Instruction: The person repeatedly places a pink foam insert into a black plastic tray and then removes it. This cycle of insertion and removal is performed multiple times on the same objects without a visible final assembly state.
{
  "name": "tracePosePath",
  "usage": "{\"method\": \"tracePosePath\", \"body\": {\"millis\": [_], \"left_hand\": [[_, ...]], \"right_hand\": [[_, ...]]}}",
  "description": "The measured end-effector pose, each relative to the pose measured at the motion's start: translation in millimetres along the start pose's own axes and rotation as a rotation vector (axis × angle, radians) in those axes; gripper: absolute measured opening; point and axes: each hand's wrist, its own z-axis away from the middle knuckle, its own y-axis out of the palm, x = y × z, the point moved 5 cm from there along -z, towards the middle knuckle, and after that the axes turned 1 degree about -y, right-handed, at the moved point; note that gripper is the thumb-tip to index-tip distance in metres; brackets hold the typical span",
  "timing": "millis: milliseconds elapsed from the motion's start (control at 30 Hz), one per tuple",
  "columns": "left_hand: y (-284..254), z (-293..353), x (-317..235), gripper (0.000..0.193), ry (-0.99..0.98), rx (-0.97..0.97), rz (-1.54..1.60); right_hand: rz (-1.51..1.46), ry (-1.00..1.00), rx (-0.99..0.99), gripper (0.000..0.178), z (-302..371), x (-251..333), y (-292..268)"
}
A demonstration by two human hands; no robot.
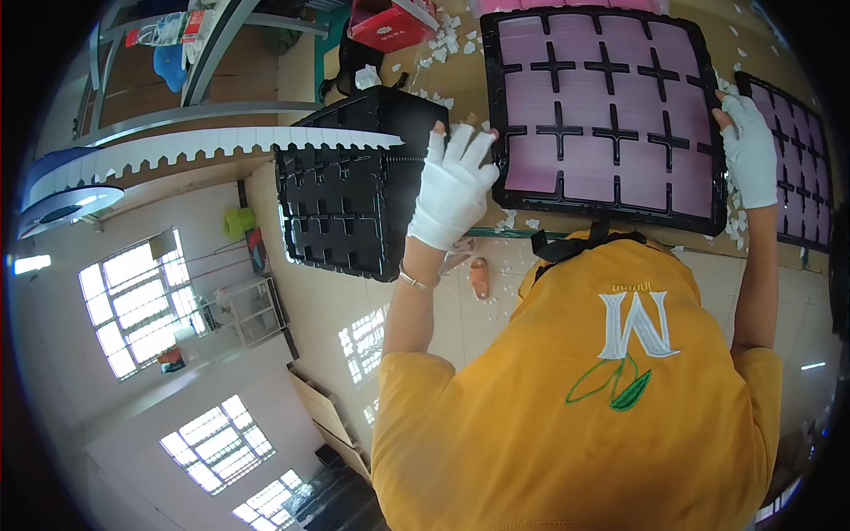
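A black plastic tray (558,133) lies on the table in front of me, with pink-purple sheet material (531,84) showing between its cross-shaped dividers. My left hand (456,186), in a white glove with bare fingertips, is beside the tray's left edge. Its fingers are spread and nothing shows in them. On the opposite side, my right hand (751,152), gloved the same way, has its fingertips on the tray's right rim. A long white strip with a toothed edge (257,139) reaches in from the left, ending near my left hand.
Black trays (335,208) stand at the left. Another pink-filled tray (792,159) lies at the far right. A red box (390,25) and white scraps (443,44) are at the back. A metal frame (212,113) runs along the upper left. An orange slipper (479,278) is on the floor.
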Motion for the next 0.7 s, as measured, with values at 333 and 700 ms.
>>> {"method": "tracePosePath", "body": {"millis": [333, 700], "left_hand": [[31.8, -10.3, -31.7, 0.046, -0.110, -0.099, 0.009], [34.4, 34.3, -46.8, 0.032, -0.351, -0.051, -0.019]], "right_hand": [[-0.015, -0.227, -0.088, 0.037, 14.6, 37.1, -18.7], [-0.010, -0.196, -0.088, 0.052, 56.5, 30.2, -41.0]]}}
